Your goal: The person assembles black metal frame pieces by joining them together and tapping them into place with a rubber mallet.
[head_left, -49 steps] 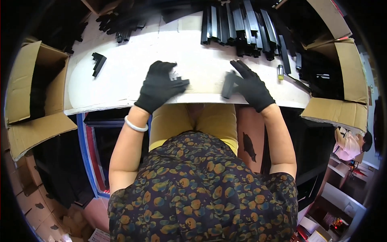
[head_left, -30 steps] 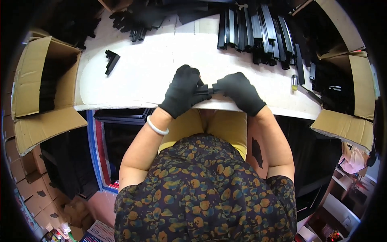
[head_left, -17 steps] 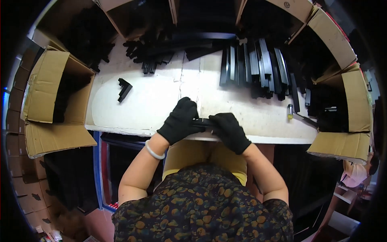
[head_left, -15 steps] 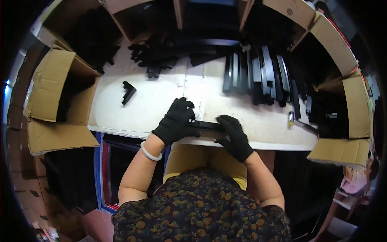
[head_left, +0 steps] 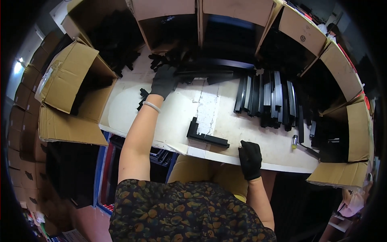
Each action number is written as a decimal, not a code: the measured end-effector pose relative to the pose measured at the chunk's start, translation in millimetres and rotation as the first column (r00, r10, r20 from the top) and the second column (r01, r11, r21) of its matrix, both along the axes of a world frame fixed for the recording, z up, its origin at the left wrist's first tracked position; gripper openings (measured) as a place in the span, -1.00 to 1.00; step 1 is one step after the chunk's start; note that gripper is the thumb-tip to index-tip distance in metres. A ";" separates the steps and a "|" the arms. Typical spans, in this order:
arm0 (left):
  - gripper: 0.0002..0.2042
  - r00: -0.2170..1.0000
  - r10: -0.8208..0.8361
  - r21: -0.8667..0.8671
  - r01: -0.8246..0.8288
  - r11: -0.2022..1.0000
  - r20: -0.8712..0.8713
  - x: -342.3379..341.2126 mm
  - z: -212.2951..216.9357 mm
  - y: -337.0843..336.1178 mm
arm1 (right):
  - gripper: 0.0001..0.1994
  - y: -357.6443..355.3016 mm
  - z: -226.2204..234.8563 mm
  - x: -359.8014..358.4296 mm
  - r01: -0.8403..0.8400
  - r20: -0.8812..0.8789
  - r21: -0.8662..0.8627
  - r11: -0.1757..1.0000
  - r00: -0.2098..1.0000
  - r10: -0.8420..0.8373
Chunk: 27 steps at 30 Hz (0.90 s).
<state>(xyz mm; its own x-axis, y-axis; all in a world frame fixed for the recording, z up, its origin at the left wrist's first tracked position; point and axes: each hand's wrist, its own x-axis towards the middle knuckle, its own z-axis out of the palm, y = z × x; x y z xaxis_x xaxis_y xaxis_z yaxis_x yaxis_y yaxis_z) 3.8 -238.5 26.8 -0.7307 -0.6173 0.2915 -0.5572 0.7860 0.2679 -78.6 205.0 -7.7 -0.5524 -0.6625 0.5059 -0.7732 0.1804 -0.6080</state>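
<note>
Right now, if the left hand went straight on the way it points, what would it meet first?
Probably the pile of small black parts just beyond the left hand; blur and depth leave unclear whether they touch.

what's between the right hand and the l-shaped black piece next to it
A narrow stretch of bare white tabletop, seen in the head view: the black piece ends just short of the right hand.

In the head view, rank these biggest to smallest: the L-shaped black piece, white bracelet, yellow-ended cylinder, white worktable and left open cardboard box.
1. White worktable
2. Left open cardboard box
3. L-shaped black piece
Last: white bracelet and yellow-ended cylinder, too close to rank.
</note>
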 end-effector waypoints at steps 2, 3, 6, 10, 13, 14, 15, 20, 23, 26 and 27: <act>-0.65 0.960 -0.165 -0.154 0.132 0.979 -0.227 14.3 -18.5 -7.0 | -0.74 -2.6 -0.3 0.4 0.015 -0.060 0.022 1.000 0.998 -0.014; -0.69 0.933 -0.163 -0.080 0.145 0.986 -0.320 9.7 -14.7 9.2 | -0.75 -0.9 -0.6 -0.4 0.028 -0.067 0.022 0.999 0.997 -0.026; -0.72 0.859 -0.224 -0.086 0.207 0.974 -0.461 33.5 -17.1 30.5 | -0.76 0.2 -0.1 -1.2 0.025 -0.057 -0.025 0.999 0.998 -0.026; -0.77 0.784 -0.029 0.456 0.390 0.800 -0.621 65.7 -25.4 87.7 | -0.59 -1.4 5.9 -6.4 0.010 0.402 -0.174 0.985 0.914 0.062; -0.81 0.779 0.059 0.764 0.593 0.253 -0.625 71.5 6.9 185.0 | -0.38 -23.1 41.5 2.5 -0.092 0.510 -0.511 0.855 0.768 0.388; -0.85 0.799 0.053 0.795 0.584 0.164 -0.598 71.1 8.3 211.4 | -0.34 -29.9 62.7 9.4 -0.102 0.499 -0.607 0.788 0.723 0.478; -0.85 0.810 0.023 0.807 0.581 0.106 -0.587 69.3 7.3 231.4 | -0.32 -26.6 72.0 10.9 -0.127 0.527 -0.623 0.772 0.661 0.534; -0.53 0.662 -0.548 0.324 0.739 0.591 -0.511 56.4 -2.0 249.5 | -0.48 21.7 86.7 -21.3 -0.131 0.444 -0.410 0.902 0.835 0.323; -0.54 0.720 -0.663 -0.045 0.670 0.741 -0.205 53.8 -4.3 243.6 | -0.44 44.0 77.1 -52.1 -0.065 -0.057 0.185 0.981 0.995 0.077; -0.59 0.750 -0.643 -0.053 0.643 0.764 -0.156 50.8 -8.3 243.8 | -0.55 54.4 43.4 -58.9 0.005 -0.380 0.413 0.911 0.909 0.168; -0.62 0.764 -0.635 -0.062 0.632 0.772 -0.119 50.6 -9.6 244.1 | -0.59 52.6 34.9 -58.5 0.012 -0.381 0.420 0.907 0.910 0.164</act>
<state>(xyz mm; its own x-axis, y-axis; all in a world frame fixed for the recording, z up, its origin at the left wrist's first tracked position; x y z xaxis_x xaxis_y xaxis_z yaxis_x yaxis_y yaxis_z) 54.5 5.5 17.3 -0.9100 -0.0212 0.4141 0.1068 0.9530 0.2835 -137.1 257.6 27.2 -0.3014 -0.8876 0.3484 -0.9533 0.2724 -0.1305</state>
